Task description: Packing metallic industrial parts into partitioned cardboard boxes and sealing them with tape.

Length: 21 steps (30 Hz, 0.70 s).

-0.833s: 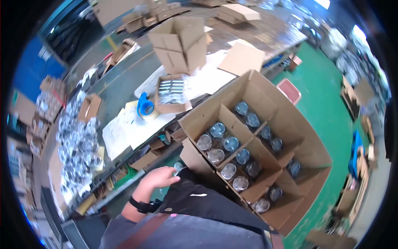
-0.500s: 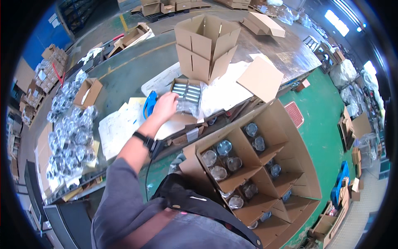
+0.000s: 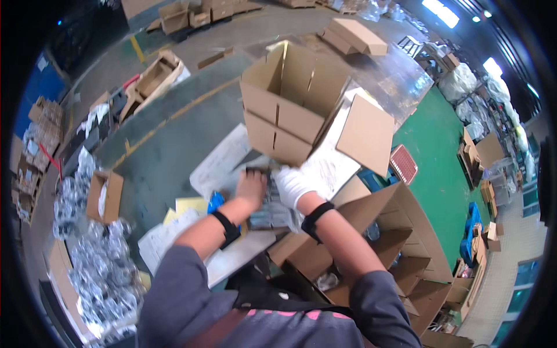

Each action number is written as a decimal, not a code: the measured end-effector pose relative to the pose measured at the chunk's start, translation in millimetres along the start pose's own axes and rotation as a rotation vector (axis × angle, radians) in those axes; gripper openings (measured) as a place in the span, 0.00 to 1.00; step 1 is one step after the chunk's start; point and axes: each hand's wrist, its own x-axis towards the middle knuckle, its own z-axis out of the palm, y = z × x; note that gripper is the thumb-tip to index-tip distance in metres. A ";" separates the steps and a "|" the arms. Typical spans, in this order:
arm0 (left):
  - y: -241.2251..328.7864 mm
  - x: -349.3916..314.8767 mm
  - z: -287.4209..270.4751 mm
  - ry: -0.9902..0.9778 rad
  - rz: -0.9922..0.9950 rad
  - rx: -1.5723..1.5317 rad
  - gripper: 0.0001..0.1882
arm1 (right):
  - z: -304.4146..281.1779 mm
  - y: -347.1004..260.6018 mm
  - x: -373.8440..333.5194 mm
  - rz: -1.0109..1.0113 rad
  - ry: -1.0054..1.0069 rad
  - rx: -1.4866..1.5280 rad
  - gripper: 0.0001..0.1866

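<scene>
My left hand (image 3: pixel 250 188), bare with a black wrist strap, has its fingers curled at the left end of a small open box. The box holds grey, plastic-wrapped pieces (image 3: pixel 272 214) in rows. My right hand (image 3: pixel 293 184), in a white glove, lies over the box's right side, its fingers smeared by motion. Both hands hide most of the box. A blue object (image 3: pixel 216 202) sits beside my left wrist. Just beyond my hands stands a tall open cardboard box (image 3: pixel 284 130) with raised flaps.
A large divided carton (image 3: pixel 406 240) holding clear glassware stands at my lower right. Many clear glass pieces (image 3: pixel 104 272) crowd the table's left side beside a small carton (image 3: pixel 105 197). A flat cardboard piece (image 3: pixel 365 136) rests on white paper at the right.
My gloved right hand has come into view at the small box. My left hand remains at it. My view has shifted, and the large carton is now partly behind my right arm.
</scene>
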 end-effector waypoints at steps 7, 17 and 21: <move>-22.9 -28.0 3.8 -0.018 0.133 -0.134 0.21 | 66.1 -24.2 16.3 0.021 0.054 -0.165 0.09; -53.6 -31.4 -10.6 0.017 0.167 -0.566 0.19 | 46.4 -3.8 3.3 0.090 0.047 0.200 0.07; -46.9 -25.9 8.2 0.102 0.196 -0.493 0.18 | -34.7 40.3 -32.0 0.193 -0.022 0.848 0.15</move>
